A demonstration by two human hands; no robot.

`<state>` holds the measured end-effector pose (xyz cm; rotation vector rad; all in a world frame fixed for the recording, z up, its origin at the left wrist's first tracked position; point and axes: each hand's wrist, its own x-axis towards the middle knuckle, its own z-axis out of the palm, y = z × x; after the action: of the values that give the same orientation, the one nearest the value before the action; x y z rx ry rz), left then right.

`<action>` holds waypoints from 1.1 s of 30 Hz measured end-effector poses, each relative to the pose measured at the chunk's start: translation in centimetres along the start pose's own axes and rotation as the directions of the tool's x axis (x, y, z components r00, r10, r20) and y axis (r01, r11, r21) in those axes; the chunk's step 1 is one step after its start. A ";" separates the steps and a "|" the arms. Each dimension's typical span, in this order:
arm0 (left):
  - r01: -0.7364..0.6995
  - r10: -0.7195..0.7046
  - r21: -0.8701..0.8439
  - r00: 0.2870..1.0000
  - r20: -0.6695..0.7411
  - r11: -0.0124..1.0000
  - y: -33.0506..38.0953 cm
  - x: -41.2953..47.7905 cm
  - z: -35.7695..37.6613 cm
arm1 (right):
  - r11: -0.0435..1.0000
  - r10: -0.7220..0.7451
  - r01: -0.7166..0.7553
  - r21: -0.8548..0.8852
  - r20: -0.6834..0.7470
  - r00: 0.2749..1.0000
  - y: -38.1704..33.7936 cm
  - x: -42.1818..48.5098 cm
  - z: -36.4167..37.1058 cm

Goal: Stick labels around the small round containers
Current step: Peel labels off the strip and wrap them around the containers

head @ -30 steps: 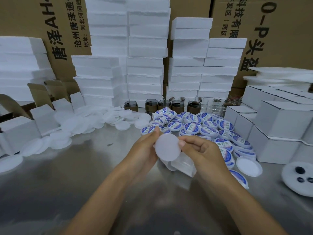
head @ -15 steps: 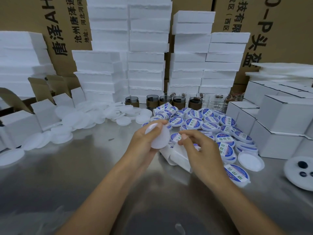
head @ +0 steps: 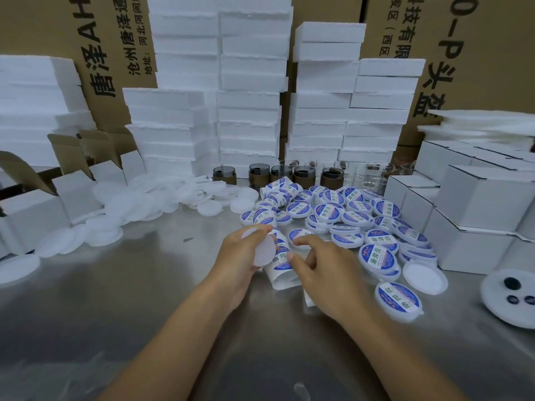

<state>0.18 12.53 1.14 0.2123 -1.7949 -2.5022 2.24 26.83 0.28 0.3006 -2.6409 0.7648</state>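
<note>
My left hand (head: 240,256) holds a plain white round container (head: 260,248) between thumb and fingers, tilted on edge above the steel table. My right hand (head: 321,267) is just to its right, fingers spread, with thumb and forefinger over a curled strip of blue-and-white labels (head: 282,263) lying on the table. I cannot tell whether the fingertips pinch a label. A heap of labelled round containers (head: 327,212) lies behind and to the right of both hands. One labelled container (head: 398,299) sits alone near my right forearm.
Unlabelled white discs (head: 139,204) spread across the left of the steel table (head: 130,299). Foam slabs (head: 249,111) stack at the back before cardboard cartons. White boxes (head: 474,215) stand at the right, dark jars (head: 304,176) behind the heap, a white plate (head: 512,311) at the right edge.
My right hand has let go of the white container and dropped to the label strip. My left hand keeps the container and has tilted it leftward.
</note>
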 end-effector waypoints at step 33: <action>-0.155 0.153 0.154 0.988 0.026 0.976 0.9 0.0 -0.7 | 0.970 0.043 0.006 0.242 -0.196 0.980 -0.1 0.5 -0.2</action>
<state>0.23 11.59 1.75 0.0589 -1.9328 -2.2675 1.92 26.80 0.69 0.2489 -2.3679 1.0678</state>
